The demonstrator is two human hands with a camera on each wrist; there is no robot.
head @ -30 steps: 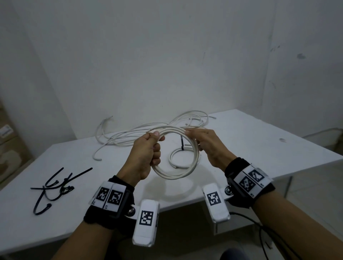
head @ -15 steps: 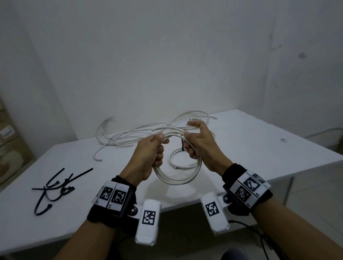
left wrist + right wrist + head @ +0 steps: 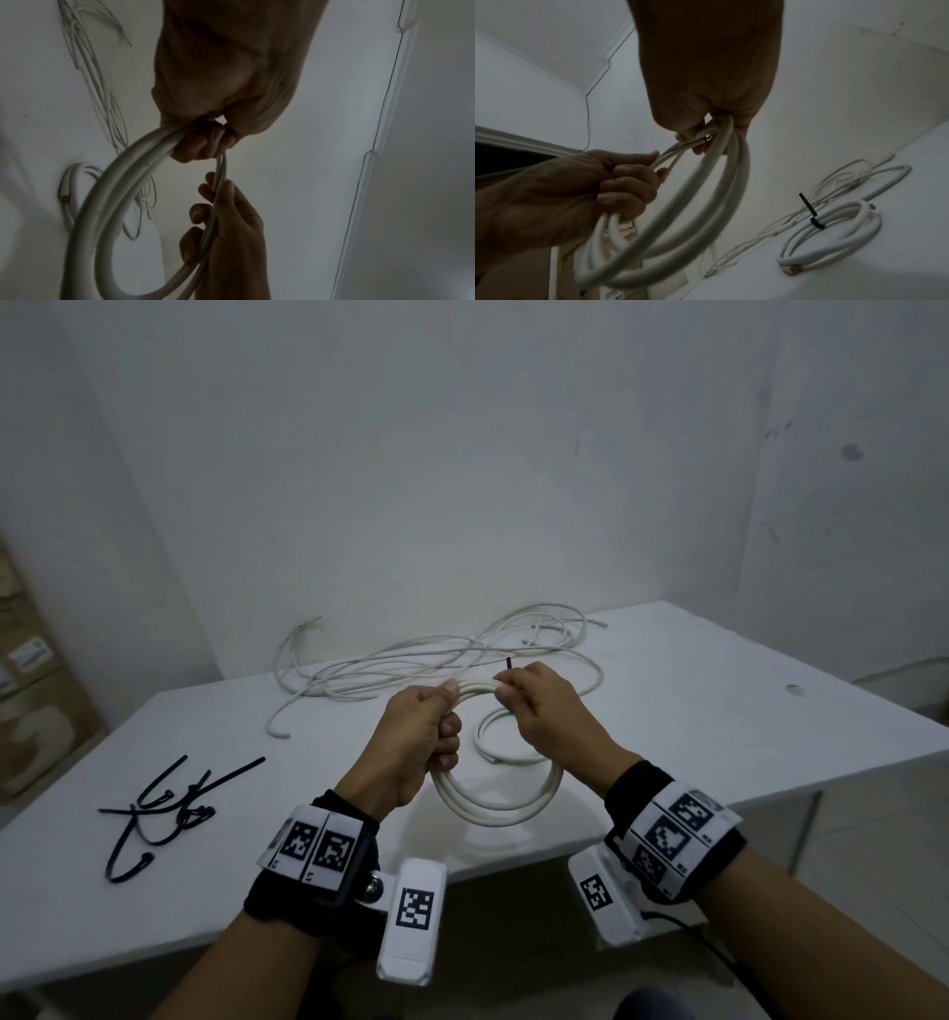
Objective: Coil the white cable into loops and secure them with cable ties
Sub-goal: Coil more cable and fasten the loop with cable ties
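A coil of thick white cable hangs in the air over the table's front edge. My left hand grips its top left in a fist, seen as left hand and coil in the left wrist view. My right hand grips the loops just to the right, its fingers curled round the strands; in the right wrist view, right hand holds the coil. Behind them on the table lies a smaller tied coil with a black cable tie standing up.
Several loose black cable ties lie on the white table at the left. A tangle of thinner white cables spreads along the back by the wall. Cardboard boxes stand at the far left.
My right hand has shifted from the coil's right side to its top, close to my left hand. The loops have drawn together there. The left hand has kept its grip.
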